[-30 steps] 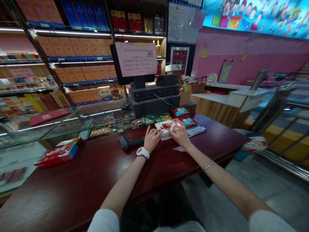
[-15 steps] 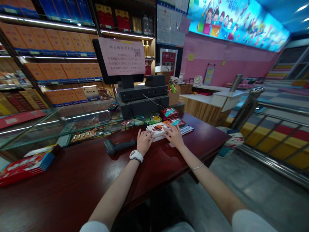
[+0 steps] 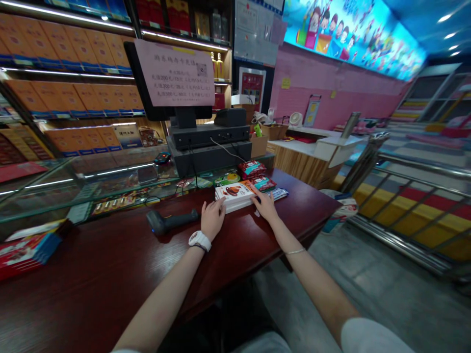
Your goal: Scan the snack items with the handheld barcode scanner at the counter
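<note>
Taking the stack of white boxes [image 3: 233, 194] as the centre of our clock, we see it lying flat on the dark red bench [image 3: 125, 264], an orange-brown picture on its top face. Our hands are apart, one at each end of it: the left hand [image 3: 213, 215] at eight o'clock, its fingertips against the near left end, and the right hand [image 3: 265, 207] between three and four, its fingers spread at the right end. Neither is wrapped round the stack; how hard they press we cannot tell.

We wear a white watch [image 3: 199, 240] on the left wrist and a thin bracelet [image 3: 296, 252] on the right. Near our left hand, between eight and nine o'clock, lies a black scanner [image 3: 171, 221], its handle towards us and its head showing a blue light. Red packets [image 3: 252, 168] sit at one to two o'clock, a blue-and-white packet [image 3: 281, 193] at three. At eleven stands a dark register [image 3: 206, 153], a pink sheet [image 3: 176, 73] covering most of its screen. Far off at nine, a red bundle [image 3: 22, 252] is cut by the picture's edge.
</note>
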`<state>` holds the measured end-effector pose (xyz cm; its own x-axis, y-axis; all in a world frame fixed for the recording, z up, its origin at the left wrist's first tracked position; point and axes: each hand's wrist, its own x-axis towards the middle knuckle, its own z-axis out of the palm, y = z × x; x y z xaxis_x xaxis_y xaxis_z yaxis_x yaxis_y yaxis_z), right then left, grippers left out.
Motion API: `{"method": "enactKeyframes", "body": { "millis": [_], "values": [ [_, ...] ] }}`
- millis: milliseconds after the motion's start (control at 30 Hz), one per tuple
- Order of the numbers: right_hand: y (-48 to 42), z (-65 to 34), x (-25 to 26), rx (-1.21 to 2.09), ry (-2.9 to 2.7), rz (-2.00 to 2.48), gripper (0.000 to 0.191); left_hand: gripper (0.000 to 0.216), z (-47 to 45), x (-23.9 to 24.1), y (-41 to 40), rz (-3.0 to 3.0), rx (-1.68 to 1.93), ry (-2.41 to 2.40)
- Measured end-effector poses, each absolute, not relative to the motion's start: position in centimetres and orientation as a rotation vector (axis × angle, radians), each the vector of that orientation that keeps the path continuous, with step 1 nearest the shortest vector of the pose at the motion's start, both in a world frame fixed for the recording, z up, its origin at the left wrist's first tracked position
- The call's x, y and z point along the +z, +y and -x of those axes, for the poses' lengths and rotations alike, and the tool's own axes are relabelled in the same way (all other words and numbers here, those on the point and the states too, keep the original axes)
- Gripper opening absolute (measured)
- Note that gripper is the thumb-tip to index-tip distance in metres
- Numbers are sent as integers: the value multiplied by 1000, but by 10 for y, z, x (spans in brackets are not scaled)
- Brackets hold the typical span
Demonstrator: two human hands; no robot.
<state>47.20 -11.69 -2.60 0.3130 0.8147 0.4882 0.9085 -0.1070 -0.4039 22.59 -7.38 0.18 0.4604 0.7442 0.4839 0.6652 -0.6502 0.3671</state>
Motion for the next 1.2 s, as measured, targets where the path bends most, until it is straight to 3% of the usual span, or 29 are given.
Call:
{"method": "enactKeyframes", "body": {
  "millis": [367, 933, 1200],
  "values": [
    [-120, -468, -22, -74, -1537, 2014, 73, 63, -235, 3, -87, -2140, 913, 1152],
    [-121, -464, -21, -68, -1552, 2019, 79, 79, -236, 5, -92, -2091, 829, 1175],
    [-122, -461, -19, -121, -1524, 1999, 68, 85, -234, 0, -83, -1987, 910, 1088]
  ]
}}
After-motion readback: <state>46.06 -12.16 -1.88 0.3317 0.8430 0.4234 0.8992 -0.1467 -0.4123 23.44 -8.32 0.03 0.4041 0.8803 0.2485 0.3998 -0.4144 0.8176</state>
